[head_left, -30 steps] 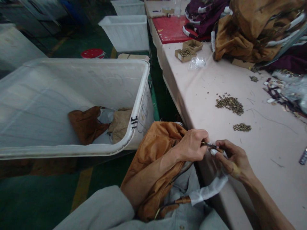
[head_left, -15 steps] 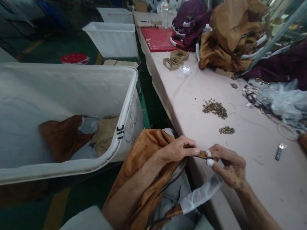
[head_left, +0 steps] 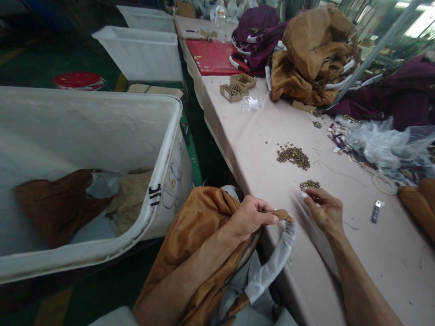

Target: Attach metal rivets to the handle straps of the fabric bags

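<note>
Behind the work area, a green floor (head_left: 112, 102) is seen, with white tubs (head_left: 142, 54) placed beside a long table covered in pale cloth (head_left: 234, 136). On this cloth a large heap of small brass-coloured pieces (head_left: 294, 157) is spread. Nearer than the large heap, a smaller heap (head_left: 309, 184) is gathered. Beyond it and to its left, two open cardboard boxes (head_left: 234, 92) are set beside crumpled clear plastic (head_left: 250, 103); farther beyond it, brown bags (head_left: 309, 54) and purple bags (head_left: 254, 36) are piled. To its right, tangled plastic wrap (head_left: 384, 140) is seen, and to its near right a small dark object (head_left: 375, 211) is laid.

Well left of the large heap, a big white bin (head_left: 170, 131) is placed, in which a dark brown item (head_left: 57, 203) and a beige item (head_left: 134, 199) are contained.

Nearer than the large heap and to its left, a brown bag (head_left: 193, 222) is held at the table edge. Its strap end (head_left: 280, 214) is pinched between the thumb and fingers of the left hand (head_left: 249, 217), and white wrapping (head_left: 270, 271) is seen around the strap. The right hand (head_left: 326, 213) is held just beside the smaller heap, its fingers narrowly curled; whether anything is gripped cannot be told.
</note>
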Demonstrator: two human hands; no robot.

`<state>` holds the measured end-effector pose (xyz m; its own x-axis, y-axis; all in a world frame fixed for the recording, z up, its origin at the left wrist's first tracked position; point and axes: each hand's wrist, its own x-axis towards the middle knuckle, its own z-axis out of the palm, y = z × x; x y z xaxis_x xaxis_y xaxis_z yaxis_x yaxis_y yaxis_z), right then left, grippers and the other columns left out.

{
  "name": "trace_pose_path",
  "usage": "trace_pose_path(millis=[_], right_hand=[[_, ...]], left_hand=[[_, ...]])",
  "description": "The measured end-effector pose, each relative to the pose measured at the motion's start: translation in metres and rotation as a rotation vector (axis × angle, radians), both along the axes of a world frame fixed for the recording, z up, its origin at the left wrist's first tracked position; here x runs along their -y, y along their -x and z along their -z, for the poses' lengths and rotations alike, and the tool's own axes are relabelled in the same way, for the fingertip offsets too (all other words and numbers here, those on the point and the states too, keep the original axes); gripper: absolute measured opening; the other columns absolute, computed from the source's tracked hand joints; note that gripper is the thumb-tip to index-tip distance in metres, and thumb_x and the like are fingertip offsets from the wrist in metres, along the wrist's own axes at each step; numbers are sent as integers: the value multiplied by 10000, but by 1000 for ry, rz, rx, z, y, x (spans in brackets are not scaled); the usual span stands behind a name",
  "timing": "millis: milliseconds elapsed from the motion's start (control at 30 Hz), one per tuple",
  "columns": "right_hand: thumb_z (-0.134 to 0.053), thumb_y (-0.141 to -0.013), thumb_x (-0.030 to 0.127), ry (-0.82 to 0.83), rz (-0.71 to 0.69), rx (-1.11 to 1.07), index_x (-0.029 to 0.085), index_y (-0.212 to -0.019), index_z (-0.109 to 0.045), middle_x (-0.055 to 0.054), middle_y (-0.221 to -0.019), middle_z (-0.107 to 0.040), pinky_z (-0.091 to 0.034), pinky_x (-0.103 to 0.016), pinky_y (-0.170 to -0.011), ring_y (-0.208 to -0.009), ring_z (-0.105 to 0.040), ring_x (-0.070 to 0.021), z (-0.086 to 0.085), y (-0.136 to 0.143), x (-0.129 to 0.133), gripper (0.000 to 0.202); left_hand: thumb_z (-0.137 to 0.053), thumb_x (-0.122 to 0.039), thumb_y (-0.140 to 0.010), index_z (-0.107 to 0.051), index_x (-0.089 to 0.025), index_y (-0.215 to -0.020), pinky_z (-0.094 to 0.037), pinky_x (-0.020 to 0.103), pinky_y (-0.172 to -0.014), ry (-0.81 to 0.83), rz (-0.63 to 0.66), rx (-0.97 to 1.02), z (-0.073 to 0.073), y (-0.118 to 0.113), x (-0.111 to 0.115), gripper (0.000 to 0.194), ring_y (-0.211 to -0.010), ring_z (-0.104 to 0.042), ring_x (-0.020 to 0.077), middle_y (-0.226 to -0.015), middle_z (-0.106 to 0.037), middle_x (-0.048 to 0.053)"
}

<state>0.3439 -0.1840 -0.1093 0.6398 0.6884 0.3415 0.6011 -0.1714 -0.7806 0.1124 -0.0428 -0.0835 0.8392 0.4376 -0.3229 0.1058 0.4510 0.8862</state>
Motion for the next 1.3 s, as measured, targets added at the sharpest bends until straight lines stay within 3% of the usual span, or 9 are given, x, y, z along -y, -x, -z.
trace_pose_path(millis=[100, 333, 533, 733, 967, 1167, 1300], right_hand=[[-718, -848, 359, 31, 98, 107, 162, -995, -795, -68, -857, -715, -487, -340, -666, -693, -598, -193, 14, -21, -7, 258], [-688, -848, 383, 146, 95, 216, 200, -928, -817, -48, -794, -679, -459, -330, -643, -662, -564, -191, 32, -30, -20, 238], [-684, -854, 374, 141, 148, 237, 177, -912, -778, -39, -777, -674, -469, -332, -640, -655, -582, -195, 30, -28, -17, 226], [-647, -891, 391, 178, 104, 265, 188, -991, -796, -56, -841, -671, -483, -343, -678, -687, -580, -200, 32, -29, -20, 271], [-638, -910, 435, 209, 89, 290, 193, -1071, -769, -72, -921, -671, -479, -349, -693, -694, -563, -196, 31, -22, -24, 319], [-578, -938, 378, 278, -21, 291, 206, -981, -743, -60, -902, -667, -460, -334, -712, -725, -566, -195, 27, -21, -27, 241], [-582, -885, 329, 341, -55, 267, 200, -891, -683, -52, -828, -660, -433, -326, -692, -738, -568, -208, 27, -29, -27, 164]], left_hand=[[-822, -301, -577, -748, -93, -715, -284, 229, -535, -92, -37, -79, 2, -6, 4, 260, -564, -453, 99, -594, -579, -5], [-767, -302, -633, -755, -111, -713, -264, 239, -528, -246, -20, -124, -1, -10, 9, 207, -558, -397, 96, -557, -511, -33], [-759, -286, -635, -744, -114, -703, -255, 243, -521, -250, -29, -122, -1, -8, 8, 185, -553, -385, 95, -553, -502, -35], [-768, -287, -624, -753, -112, -705, -269, 241, -526, -234, -22, -99, 7, -10, 6, 193, -555, -402, 98, -554, -522, -31], [-760, -271, -625, -757, -104, -701, -241, 243, -511, -254, -22, -138, 2, -11, 5, 184, -537, -389, 91, -536, -516, -34], [-764, -275, -625, -754, -103, -694, -236, 242, -505, -248, -28, -141, 4, -12, 7, 185, -526, -378, 87, -530, -515, -35], [-765, -290, -629, -756, -106, -696, -230, 239, -508, -281, -26, -160, 6, -14, 8, 196, -528, -377, 86, -534, -515, -34]])
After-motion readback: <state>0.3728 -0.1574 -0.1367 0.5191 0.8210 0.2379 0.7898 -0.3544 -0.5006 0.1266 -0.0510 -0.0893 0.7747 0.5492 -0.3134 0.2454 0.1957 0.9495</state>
